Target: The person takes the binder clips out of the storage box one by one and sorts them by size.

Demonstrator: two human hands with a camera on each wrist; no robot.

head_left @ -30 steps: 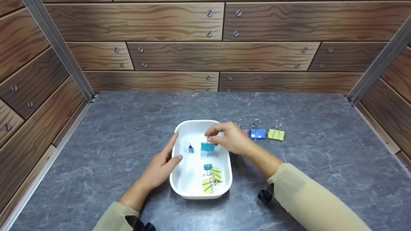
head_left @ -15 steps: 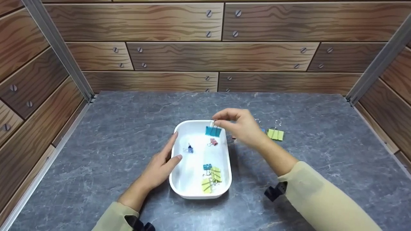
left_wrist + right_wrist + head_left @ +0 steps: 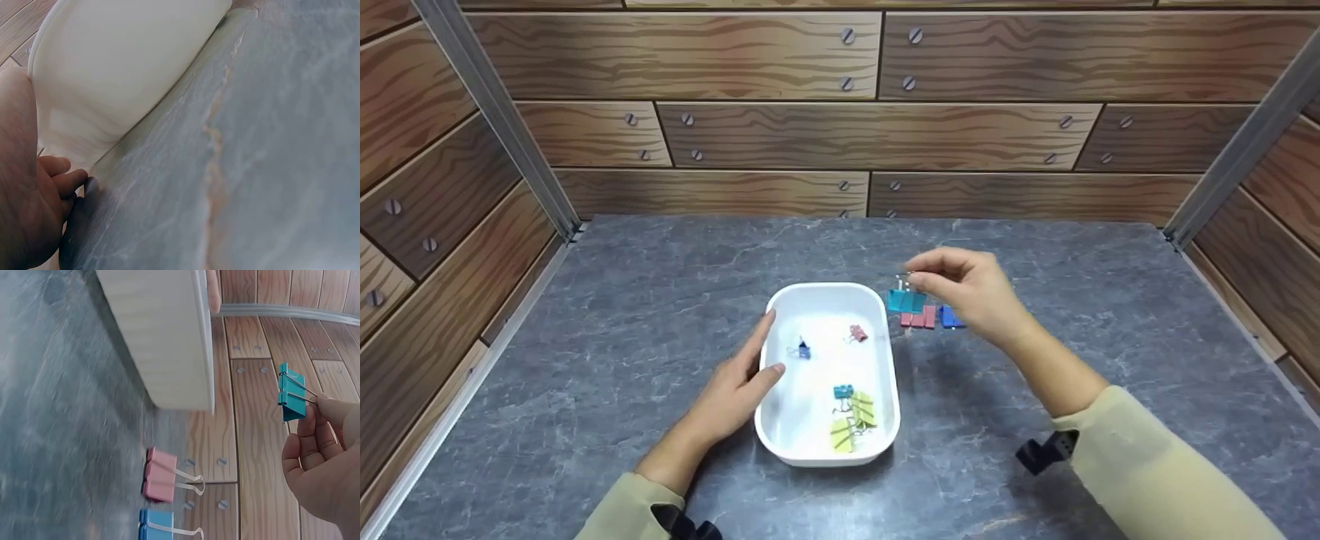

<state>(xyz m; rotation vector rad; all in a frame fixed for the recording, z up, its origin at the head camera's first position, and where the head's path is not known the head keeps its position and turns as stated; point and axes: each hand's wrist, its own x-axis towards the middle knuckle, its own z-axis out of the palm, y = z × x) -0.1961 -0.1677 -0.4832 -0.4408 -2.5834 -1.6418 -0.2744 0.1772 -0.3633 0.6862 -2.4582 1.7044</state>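
Note:
My right hand [image 3: 971, 296] pinches a teal binder clip [image 3: 907, 301] by its wire handles, holding it above the table just right of the white tub. In the right wrist view the same teal clip [image 3: 292, 392] hangs from thumb and fingers, body tilted. My left hand [image 3: 739, 386] rests against the left side of the white tub [image 3: 889, 367], thumb and index finger extended at the rim. Inside the tub lie a small blue clip [image 3: 804, 350], a small red clip [image 3: 858, 333], a small teal clip [image 3: 843, 391] and yellow-green clips [image 3: 862, 409].
A pink binder clip [image 3: 919, 317] and a blue binder clip [image 3: 951, 317] stand on the grey marbled table [image 3: 660, 277], right of the tub. Wood-patterned walls [image 3: 765, 135] with metal corner strips enclose the table at the back and sides.
My right hand has lifted the teal clip out of the tub and carried it right, past the rim, uncovering the small red clip. The left hand and tub have stayed put.

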